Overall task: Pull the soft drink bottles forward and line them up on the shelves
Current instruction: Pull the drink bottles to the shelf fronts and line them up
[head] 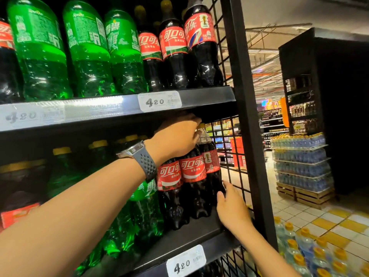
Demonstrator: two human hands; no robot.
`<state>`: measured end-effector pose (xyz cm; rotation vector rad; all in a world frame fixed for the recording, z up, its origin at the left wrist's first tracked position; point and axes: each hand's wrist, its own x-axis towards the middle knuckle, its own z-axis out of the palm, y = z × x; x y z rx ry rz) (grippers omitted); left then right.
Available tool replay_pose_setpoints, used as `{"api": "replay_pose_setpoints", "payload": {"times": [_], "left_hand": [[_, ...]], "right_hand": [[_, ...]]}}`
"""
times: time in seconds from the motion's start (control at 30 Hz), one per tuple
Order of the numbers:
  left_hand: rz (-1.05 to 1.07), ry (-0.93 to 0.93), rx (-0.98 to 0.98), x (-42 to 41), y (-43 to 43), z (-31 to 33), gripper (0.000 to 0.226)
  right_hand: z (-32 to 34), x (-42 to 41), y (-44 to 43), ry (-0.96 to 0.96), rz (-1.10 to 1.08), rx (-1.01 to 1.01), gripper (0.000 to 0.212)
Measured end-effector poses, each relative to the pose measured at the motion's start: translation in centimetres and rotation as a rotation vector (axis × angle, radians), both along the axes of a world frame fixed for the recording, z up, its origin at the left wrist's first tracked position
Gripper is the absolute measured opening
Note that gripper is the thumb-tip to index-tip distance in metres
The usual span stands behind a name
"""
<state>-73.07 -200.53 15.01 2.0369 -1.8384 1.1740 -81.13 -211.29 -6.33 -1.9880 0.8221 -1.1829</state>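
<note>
Three dark cola bottles (192, 172) with red labels stand at the right end of the lower shelf (191, 234), set back from its front edge. My left hand (177, 136), with a watch on the wrist, reaches in and grips the necks of the cola bottles from above. My right hand (231, 208) lies with straight fingers against the lower side of the rightmost cola bottle (214, 176). Green soda bottles (139, 214) stand to the left on the same shelf. On the upper shelf (199, 96), green bottles (87, 50) and cola bottles (173, 52) stand at the front edge.
A black wire grid panel (233, 156) and a black upright post (251, 120) close off the shelf's right end. Price tags (159, 100) sit on the shelf edges. Water bottle packs (301, 160) on pallets stand in the aisle, and yellow-capped bottles (311, 254) at the lower right.
</note>
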Motion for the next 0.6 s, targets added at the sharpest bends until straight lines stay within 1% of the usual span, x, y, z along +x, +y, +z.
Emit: {"api": "replay_pose_setpoints", "payload": {"times": [0.07,0.17,0.23,0.3,0.37,0.4,0.43,0.53,0.57,0.6], "left_hand": [[0.039,0.027,0.06,-1.0,-2.2,0.0,0.049],[0.174,-0.012,0.077,-1.1,-5.4,0.1,0.05],[0.285,-0.02,0.086,-0.7,-7.1,0.0,0.043],[0.341,-0.01,0.07,-0.2,-8.4,0.1,0.032],[0.357,0.004,0.052,0.2,-9.1,0.2,0.02],[0.353,0.013,0.044,0.4,-9.4,0.3,0.019],[0.349,0.026,0.044,0.6,-9.6,0.4,0.019],[0.356,0.08,0.063,1.6,-10.5,0.8,0.039],[0.36,0.099,0.086,1.7,-10.6,1.0,0.038],[0.36,0.105,0.106,2.0,-10.9,1.3,0.032]], "right_hand": [[-0.2,-0.2,0.1,0.034,0.014,-0.047,0.048],[-0.5,-0.5,0.3,0.081,-0.044,-0.127,0.05],[-0.7,-0.5,0.5,0.097,-0.092,-0.21,0.051],[-0.9,-0.4,0.6,0.13,-0.097,-0.284,0.051],[-1.1,-0.4,0.6,0.166,-0.095,-0.304,0.05],[-1.1,-0.3,0.6,0.177,-0.096,-0.305,0.049],[-1.1,-0.3,0.6,0.183,-0.099,-0.305,0.048],[-1.2,-0.1,0.6,0.184,-0.111,-0.302,0.047],[-1.3,-0.1,0.6,0.183,-0.113,-0.303,0.047],[-1.3,-0.1,0.6,0.184,-0.115,-0.303,0.047]]}}
